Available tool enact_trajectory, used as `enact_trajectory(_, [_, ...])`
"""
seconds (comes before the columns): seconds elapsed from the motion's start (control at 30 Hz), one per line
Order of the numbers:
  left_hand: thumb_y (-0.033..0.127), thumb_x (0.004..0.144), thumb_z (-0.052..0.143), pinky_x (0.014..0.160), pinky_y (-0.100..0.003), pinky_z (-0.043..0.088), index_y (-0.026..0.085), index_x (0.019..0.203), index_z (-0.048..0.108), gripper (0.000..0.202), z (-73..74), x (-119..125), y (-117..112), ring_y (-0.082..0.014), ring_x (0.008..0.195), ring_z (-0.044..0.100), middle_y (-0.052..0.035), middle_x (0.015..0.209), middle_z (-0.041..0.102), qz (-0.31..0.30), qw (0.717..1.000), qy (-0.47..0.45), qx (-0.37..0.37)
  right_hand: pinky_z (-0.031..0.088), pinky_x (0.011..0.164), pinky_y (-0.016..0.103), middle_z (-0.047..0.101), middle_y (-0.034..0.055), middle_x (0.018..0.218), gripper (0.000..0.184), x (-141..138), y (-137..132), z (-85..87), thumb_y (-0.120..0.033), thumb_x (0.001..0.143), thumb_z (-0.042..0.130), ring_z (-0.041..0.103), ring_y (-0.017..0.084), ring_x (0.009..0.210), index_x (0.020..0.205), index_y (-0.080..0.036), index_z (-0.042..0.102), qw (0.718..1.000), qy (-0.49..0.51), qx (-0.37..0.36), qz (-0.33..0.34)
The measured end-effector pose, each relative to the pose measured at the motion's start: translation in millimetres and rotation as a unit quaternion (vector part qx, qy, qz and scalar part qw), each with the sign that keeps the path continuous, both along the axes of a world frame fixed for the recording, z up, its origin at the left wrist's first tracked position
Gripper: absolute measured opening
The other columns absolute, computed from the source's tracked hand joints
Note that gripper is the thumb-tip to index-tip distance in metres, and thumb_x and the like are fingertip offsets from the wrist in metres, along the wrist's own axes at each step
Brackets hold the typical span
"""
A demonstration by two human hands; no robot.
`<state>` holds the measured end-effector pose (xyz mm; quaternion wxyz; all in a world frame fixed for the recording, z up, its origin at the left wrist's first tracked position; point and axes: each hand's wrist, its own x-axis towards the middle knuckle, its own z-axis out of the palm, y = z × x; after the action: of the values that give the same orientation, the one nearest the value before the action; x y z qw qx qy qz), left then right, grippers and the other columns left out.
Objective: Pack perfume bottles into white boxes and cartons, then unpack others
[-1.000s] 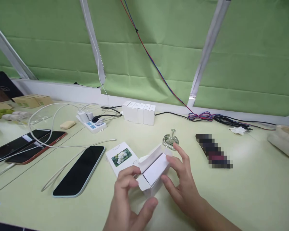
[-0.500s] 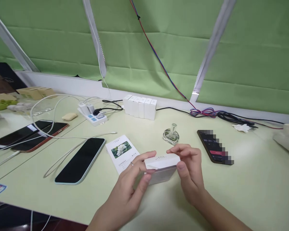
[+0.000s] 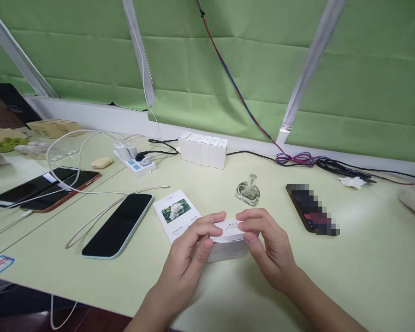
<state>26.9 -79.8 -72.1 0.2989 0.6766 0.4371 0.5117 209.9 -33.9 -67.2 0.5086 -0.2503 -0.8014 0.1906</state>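
**White carton held between two hands on a pale green worktop**

The white carton (image 3: 230,251), lettered on its upper face, is at the near middle of the worktop (image 3: 373,272). The left hand (image 3: 190,249) and right hand (image 3: 271,249) grip it from opposite sides, their fingers bent over the top and their thumbs at the near side; between them they cover much of its edges. Whether its base touches the surface cannot be told.

The worktop is smooth, crossed by a seam on the left, with a sticker (image 3: 0,265) at its near left edge. Behind it run a white ledge (image 3: 97,117) and a green blind (image 3: 186,69), across which a red and blue cable (image 3: 240,94) hangs slantwise.

Nearest the carton, a flower-printed packet (image 3: 176,212) lies flat, its lower corner hidden by the left hand. A glass bottle (image 3: 248,193) stands just beyond the hands, in the way of any straight path to the row of small white boxes (image 3: 203,151) near the ledge. To the right lies a dark phone (image 3: 309,210), partly blurred; to the left, a blue-edged phone (image 3: 117,226). Farther left, a white cable (image 3: 79,186) loops over two more phones (image 3: 60,189), near a cream case (image 3: 102,163) and a power strip (image 3: 134,161) filled with plugs.
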Motion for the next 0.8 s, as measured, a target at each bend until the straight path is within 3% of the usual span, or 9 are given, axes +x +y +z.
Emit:
enact_trajectory(0.17, [0.026, 0.093, 0.038, 0.087, -0.031, 0.048, 0.026, 0.096, 0.057, 0.019, 3.5, 2.1, 0.2, -0.0188, 0.111, 0.054, -0.0037, 0.119, 0.059, 0.028, 0.999, 0.018, 0.027, 0.051, 0.07, 0.033, 0.059, 0.0077, 0.093, 0.02, -1.6, 0.0, 2.6, -0.008, 0.083, 0.043, 0.058, 0.018, 0.088, 0.093, -0.021, 0.054, 1.0, 0.001, 0.014, -0.012])
enact_trajectory(0.43, [0.015, 0.091, 0.036, 0.082, -0.029, 0.048, 0.023, 0.096, 0.05, 0.017, 4.4, 4.2, -0.6, -0.0162, 0.103, 0.058, -0.0056, 0.114, 0.061, 0.068, 0.983, 0.126, 0.118, 0.052, 0.065, 0.03, 0.059, 0.0088, 0.095, 0.018, 0.7, -0.2, 2.0, -0.008, 0.081, 0.046, 0.06, 0.018, 0.088, 0.09, -0.021, 0.054, 0.999, -0.025, 0.044, -0.021])
enact_trajectory(0.6, [0.012, 0.089, 0.037, 0.078, -0.028, 0.05, 0.022, 0.096, 0.046, 0.014, 7.7, 7.8, 0.7, -0.0158, 0.098, 0.061, -0.0069, 0.109, 0.063, 0.097, 0.974, 0.155, 0.133, 0.053, 0.073, 0.035, 0.059, 0.0079, 0.092, 0.018, 0.0, 1.3, 4.0, -0.007, 0.082, 0.045, 0.058, 0.018, 0.089, 0.09, -0.021, 0.052, 0.997, -0.038, 0.07, -0.018])
enact_trajectory(0.8, [0.01, 0.087, 0.036, 0.072, -0.025, 0.052, 0.022, 0.094, 0.045, 0.016, 13.4, 6.3, 3.3, -0.0157, 0.097, 0.062, -0.0073, 0.109, 0.063, 0.084, 0.962, 0.211, 0.149, 0.053, 0.071, 0.033, 0.058, 0.0066, 0.086, 0.018, -2.6, 1.0, 10.0, -0.005, 0.079, 0.044, 0.057, 0.018, 0.087, 0.085, -0.021, 0.05, 0.995, -0.06, 0.078, -0.03])
